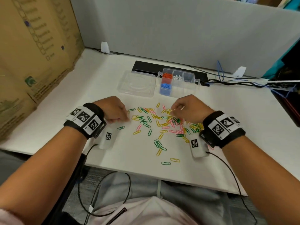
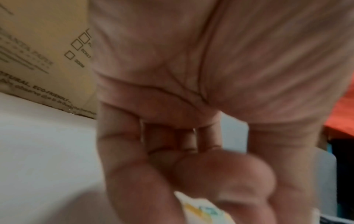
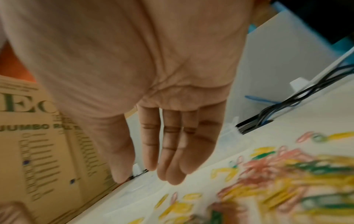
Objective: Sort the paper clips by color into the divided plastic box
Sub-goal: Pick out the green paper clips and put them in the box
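Yellow, green and pink paper clips lie scattered over the white table between my hands. The clear divided box stands behind them and holds orange clips, blue clips and white clips. My left hand rests at the pile's left edge. Its fingers are curled into the palm, and I cannot tell whether anything lies inside. My right hand hovers over the pile's far right part. In the right wrist view its fingers are straight and hold nothing.
The box's clear lid lies open to its left. A big cardboard carton walls off the left side. A black cable slot and loose cables run along the grey partition behind the box.
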